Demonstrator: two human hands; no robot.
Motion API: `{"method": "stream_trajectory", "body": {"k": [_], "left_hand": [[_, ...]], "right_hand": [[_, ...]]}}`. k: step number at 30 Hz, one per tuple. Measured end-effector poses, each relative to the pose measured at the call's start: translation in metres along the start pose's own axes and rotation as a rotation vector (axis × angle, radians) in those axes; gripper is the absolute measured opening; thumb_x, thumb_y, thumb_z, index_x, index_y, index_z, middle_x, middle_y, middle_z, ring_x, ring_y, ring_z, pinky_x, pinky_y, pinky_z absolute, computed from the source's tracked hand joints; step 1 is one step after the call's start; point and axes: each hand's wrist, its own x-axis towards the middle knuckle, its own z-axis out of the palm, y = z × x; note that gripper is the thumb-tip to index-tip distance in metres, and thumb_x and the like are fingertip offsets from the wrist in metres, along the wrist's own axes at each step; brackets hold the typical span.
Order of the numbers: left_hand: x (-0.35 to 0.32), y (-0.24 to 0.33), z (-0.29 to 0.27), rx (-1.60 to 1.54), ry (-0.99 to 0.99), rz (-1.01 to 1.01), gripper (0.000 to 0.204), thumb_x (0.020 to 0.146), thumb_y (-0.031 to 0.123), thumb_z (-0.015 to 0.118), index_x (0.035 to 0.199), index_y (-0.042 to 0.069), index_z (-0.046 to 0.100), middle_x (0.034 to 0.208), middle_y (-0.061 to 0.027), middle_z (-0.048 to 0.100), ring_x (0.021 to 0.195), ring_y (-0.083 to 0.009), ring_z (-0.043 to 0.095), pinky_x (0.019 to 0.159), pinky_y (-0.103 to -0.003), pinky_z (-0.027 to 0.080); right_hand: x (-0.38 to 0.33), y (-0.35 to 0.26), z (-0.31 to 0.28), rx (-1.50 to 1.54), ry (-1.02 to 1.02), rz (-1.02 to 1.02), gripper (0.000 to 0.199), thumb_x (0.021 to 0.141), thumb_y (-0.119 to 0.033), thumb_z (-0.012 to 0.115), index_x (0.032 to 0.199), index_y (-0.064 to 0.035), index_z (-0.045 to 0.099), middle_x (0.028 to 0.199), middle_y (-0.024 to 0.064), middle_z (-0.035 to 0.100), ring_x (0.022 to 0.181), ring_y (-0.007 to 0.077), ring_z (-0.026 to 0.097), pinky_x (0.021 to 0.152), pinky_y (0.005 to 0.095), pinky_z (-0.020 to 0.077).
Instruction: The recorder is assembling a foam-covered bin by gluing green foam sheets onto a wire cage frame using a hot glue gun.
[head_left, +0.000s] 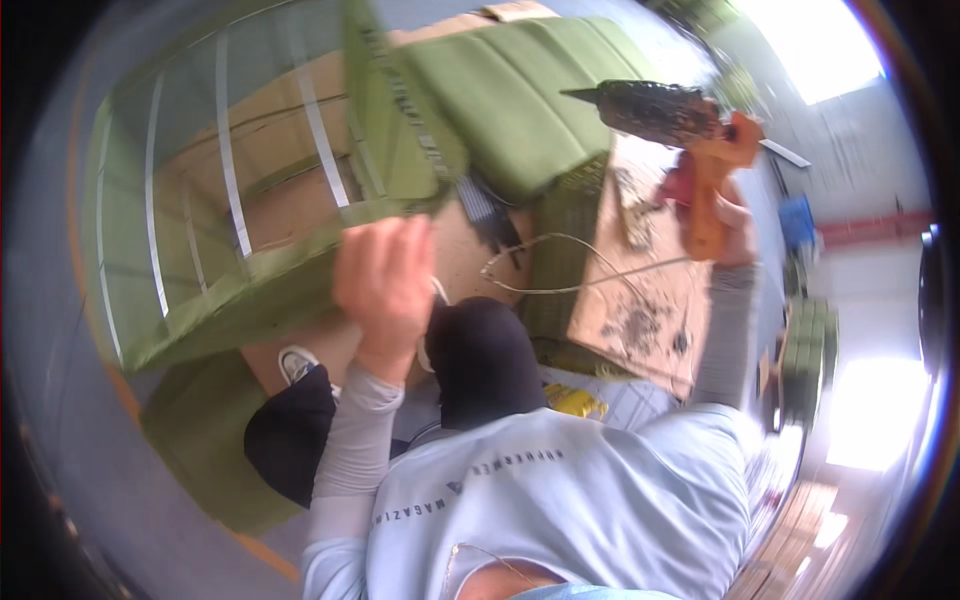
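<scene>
My right hand [735, 225] is wrapped round the orange handle of a hot glue gun [655, 108], raised at the upper right. Its dark, grimy barrel ends in a pointed nozzle aimed left, and a pale cord runs from the handle. My left hand [385, 275] is smeared by motion, with its fingers bent, at the near right corner of a green fabric-covered frame [250, 270]. White strips cross the frame's open top. Whether the left fingers hold or touch anything I cannot tell.
A green padded cushion [520, 100] lies beyond the frame. At right stands a cardboard-topped stand [600, 300] with dark crumbs. Black-and-grey strips [485, 215] lie between them, and a yellow packet [575, 400] is on the floor. Green fabric [210, 450] spreads at lower left.
</scene>
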Motion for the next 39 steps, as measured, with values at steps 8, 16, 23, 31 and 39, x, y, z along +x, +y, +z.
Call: {"method": "stream_trajectory", "body": {"k": [8,16,23,31,39], "left_hand": [[-0.001,0.007,0.001,0.058,-0.012,-0.024,0.01,0.08,0.005,0.076,0.086,0.006,0.069,0.083,-0.0055,0.06,0.076,-0.0242,0.058,0.064,-0.036,0.048],[0.011,0.007,-0.006,0.125,-0.003,0.006,0.01,0.079,0.005,0.075,0.085,0.006,0.068,0.083,-0.0051,0.06,0.077,-0.0242,0.058,0.066,-0.037,0.047],[0.01,0.01,-0.008,0.144,-0.037,-0.031,0.01,0.079,0.006,0.074,0.083,0.006,0.066,0.081,-0.0034,0.057,0.076,-0.0228,0.056,0.065,-0.036,0.047],[0.022,0.008,-0.009,0.159,-0.051,-0.067,0.007,0.077,0.007,0.073,0.079,0.006,0.066,0.08,-0.0028,0.057,0.077,-0.0225,0.055,0.065,-0.036,0.048],[0.04,-0.006,-0.016,0.079,-0.209,-0.154,0.006,0.074,0.009,0.074,0.072,0.006,0.068,0.075,-0.003,0.061,0.079,-0.0232,0.056,0.068,-0.037,0.048]], "right_hand": [[-0.093,0.218,-0.105,0.42,0.681,-0.047,0.04,0.097,-0.038,0.061,0.122,-0.0058,0.057,0.105,0.0082,0.068,0.091,0.0179,0.067,0.074,0.0317,0.0568],[-0.076,0.312,-0.165,0.581,0.659,-0.031,0.035,0.094,-0.042,0.064,0.114,-0.0136,0.061,0.104,0.0054,0.069,0.086,0.0189,0.068,0.074,0.0374,0.0586],[-0.058,0.355,-0.173,0.383,0.714,0.001,0.032,0.096,-0.035,0.064,0.117,-0.0107,0.06,0.094,0.0037,0.068,0.082,0.0219,0.068,0.072,0.0377,0.0579],[-0.043,0.253,-0.091,-1.32,0.883,0.279,0.033,0.093,-0.035,0.061,0.102,-0.0052,0.072,0.093,0.0216,0.068,0.087,0.0311,0.069,0.074,0.0432,0.053],[0.042,0.071,0.155,-0.786,0.161,-0.859,0.023,0.079,-0.002,0.073,0.103,-0.0029,0.071,0.095,0.0104,0.064,0.085,0.0265,0.062,0.075,0.0356,0.0512]]}}
